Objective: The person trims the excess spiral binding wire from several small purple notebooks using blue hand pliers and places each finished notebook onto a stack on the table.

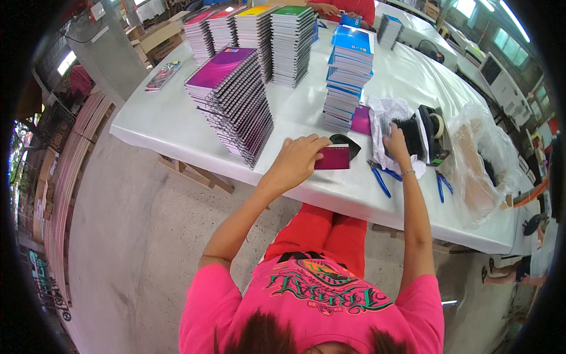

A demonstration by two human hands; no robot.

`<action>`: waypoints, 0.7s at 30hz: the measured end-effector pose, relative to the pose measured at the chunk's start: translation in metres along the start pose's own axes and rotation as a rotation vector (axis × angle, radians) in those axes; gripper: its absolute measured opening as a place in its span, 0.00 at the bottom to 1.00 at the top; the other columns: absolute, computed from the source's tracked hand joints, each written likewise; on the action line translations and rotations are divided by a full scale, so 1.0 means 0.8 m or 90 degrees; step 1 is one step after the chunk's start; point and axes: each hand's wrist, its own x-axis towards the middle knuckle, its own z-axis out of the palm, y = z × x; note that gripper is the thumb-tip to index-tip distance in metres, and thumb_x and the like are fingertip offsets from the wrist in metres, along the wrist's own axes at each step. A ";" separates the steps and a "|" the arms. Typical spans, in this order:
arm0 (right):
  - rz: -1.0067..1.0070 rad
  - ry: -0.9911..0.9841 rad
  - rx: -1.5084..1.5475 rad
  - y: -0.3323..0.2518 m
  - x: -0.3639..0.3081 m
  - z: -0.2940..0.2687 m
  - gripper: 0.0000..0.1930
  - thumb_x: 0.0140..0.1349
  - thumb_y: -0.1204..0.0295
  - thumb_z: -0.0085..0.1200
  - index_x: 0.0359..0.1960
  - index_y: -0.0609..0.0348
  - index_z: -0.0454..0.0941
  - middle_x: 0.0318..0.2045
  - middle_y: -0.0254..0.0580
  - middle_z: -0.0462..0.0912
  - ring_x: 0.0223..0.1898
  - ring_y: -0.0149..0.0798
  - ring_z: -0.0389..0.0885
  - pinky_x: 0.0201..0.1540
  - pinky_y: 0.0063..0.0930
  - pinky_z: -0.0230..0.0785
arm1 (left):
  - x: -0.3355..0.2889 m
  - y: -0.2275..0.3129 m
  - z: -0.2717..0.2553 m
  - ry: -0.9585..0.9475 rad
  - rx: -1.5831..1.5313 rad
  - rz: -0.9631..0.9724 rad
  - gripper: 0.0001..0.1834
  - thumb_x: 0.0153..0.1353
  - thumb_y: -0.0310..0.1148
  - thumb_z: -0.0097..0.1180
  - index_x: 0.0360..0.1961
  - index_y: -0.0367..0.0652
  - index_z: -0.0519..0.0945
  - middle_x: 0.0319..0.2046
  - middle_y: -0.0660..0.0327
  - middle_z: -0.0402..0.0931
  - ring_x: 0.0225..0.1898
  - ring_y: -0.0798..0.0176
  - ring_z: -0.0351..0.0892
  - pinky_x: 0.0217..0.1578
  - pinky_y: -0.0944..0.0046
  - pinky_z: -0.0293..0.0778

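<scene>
My left hand [303,154] is closed on a small dark-magenta notebook block [335,159], gripping its left end above the table's near edge. A row of punched holes runs along its upper edge. Behind it lies a black, rounded object [348,143], partly hidden. My right hand [397,143] is at the left edge of a pile of black spiral binding coils [414,135] on crumpled white paper [383,112]. Its fingers are bent in; whether they pinch a coil is too small to see. Blue-handled pliers [381,179] lie just below this hand.
A tall stack of purple spiral notebooks [236,100] stands left, with blue-covered stacks [348,76] in the middle. A tape roll sits in a black holder [437,133]. More blue-handled pliers [442,186] and a clear plastic bag [483,159] lie right. Another person's hands [342,13] work across the table.
</scene>
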 end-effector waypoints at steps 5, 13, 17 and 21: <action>0.053 -0.028 -0.078 -0.030 0.006 0.018 0.26 0.49 0.77 0.56 0.54 0.64 0.73 0.44 0.64 0.79 0.46 0.62 0.79 0.52 0.48 0.72 | -0.007 -0.058 0.052 0.092 0.345 0.019 0.14 0.60 0.33 0.55 0.48 0.50 0.75 0.45 0.60 0.72 0.53 0.53 0.71 0.61 0.28 0.46; 0.085 0.022 0.064 0.010 0.018 -0.065 0.17 0.54 0.73 0.55 0.46 0.63 0.81 0.41 0.57 0.84 0.45 0.55 0.82 0.52 0.40 0.72 | -0.002 -0.029 0.088 0.300 0.240 -0.031 0.26 0.50 0.56 0.64 0.42 0.48 0.79 0.55 0.56 0.65 0.63 0.44 0.55 0.60 0.20 0.40; -0.044 0.038 0.202 -0.060 -0.009 -0.094 0.17 0.63 0.75 0.43 0.52 0.62 0.78 0.45 0.60 0.81 0.47 0.54 0.80 0.53 0.37 0.68 | -0.003 -0.034 0.101 0.326 0.176 -0.099 0.31 0.45 0.61 0.67 0.39 0.45 0.80 0.54 0.56 0.65 0.63 0.44 0.56 0.60 0.20 0.42; -0.115 -0.162 0.316 -0.155 -0.071 -0.117 0.13 0.65 0.72 0.53 0.49 0.55 0.82 0.40 0.45 0.83 0.37 0.36 0.77 0.42 0.28 0.68 | -0.005 -0.041 0.108 0.391 0.161 -0.085 0.27 0.44 0.56 0.70 0.35 0.45 0.79 0.50 0.59 0.68 0.59 0.47 0.60 0.59 0.21 0.44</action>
